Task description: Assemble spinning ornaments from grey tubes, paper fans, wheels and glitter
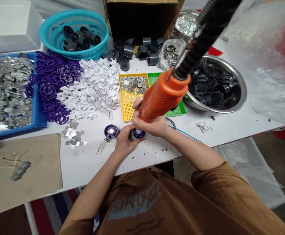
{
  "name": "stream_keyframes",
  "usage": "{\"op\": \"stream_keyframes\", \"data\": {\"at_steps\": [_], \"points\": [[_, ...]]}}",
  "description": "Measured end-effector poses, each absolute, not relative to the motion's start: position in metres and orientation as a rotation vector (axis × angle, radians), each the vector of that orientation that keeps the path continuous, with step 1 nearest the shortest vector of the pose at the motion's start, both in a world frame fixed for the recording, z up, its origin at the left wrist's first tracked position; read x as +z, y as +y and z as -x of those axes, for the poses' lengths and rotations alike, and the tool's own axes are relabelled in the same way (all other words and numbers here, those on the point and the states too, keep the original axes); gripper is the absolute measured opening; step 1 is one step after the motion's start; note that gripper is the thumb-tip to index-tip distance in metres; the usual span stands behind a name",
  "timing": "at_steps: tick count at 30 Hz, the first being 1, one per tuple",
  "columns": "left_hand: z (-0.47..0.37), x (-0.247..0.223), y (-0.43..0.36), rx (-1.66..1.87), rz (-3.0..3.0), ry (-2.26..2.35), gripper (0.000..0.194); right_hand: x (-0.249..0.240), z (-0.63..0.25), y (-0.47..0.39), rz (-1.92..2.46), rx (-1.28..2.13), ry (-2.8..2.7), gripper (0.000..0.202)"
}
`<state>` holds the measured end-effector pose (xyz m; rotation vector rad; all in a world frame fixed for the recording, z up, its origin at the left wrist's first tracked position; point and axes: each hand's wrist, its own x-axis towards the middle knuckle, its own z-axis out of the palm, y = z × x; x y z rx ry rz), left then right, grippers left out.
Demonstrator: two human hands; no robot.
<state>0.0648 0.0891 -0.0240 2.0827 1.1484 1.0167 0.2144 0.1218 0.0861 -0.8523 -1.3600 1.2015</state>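
My right hand [154, 125] is wrapped round an orange power tool [163, 94], whose lower end is hidden behind the hand. Directly below it, my left hand [126, 140] grips a round purple part [138, 132] on the white table. A second round purple part [111, 131] with a pale square in its middle lies just left of my left hand, its wires [103, 146] trailing toward me. Behind the hands stand a yellow tray [129, 107] with screws and silvery discs and a green tray [179, 111], partly covered by the tool.
White pieces [83, 98], purple rings [49, 88] and a blue bin [40, 114] of metal plates fill the left. A turquoise basket [44, 31] and cardboard box [108, 19] stand behind. To the right is a steel bowl [241, 88] of black parts. A blue-handled tool [188, 134] lies nearby.
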Motion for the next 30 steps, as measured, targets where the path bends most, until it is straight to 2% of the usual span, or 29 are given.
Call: {"op": "stream_keyframes", "data": {"at_steps": [6, 11, 18, 23, 30], "points": [[-0.065, -0.027, 0.090, 1.053, -2.087, 1.150, 0.045, 0.083, -0.215, 0.139, 0.794, 1.311, -1.450, 0.024], [-0.066, -0.028, 0.090, 1.036, -2.057, 1.205, 0.050, 0.073, -0.211, 0.140, 0.817, 1.166, -1.489, 0.016], [-0.066, -0.022, 0.089, 0.940, -1.959, 1.204, 0.054, 0.084, -0.236, 0.127, 0.775, 1.098, -1.321, 0.038], [-0.066, -0.024, 0.090, 0.940, -1.856, 1.249, 0.053, 0.092, -0.269, 0.103, 0.890, 0.786, -1.203, 0.031], [-0.066, -0.026, 0.093, 0.961, -1.756, 1.223, 0.049, 0.085, -0.271, 0.089, 0.832, 0.752, -1.156, 0.024]]}}
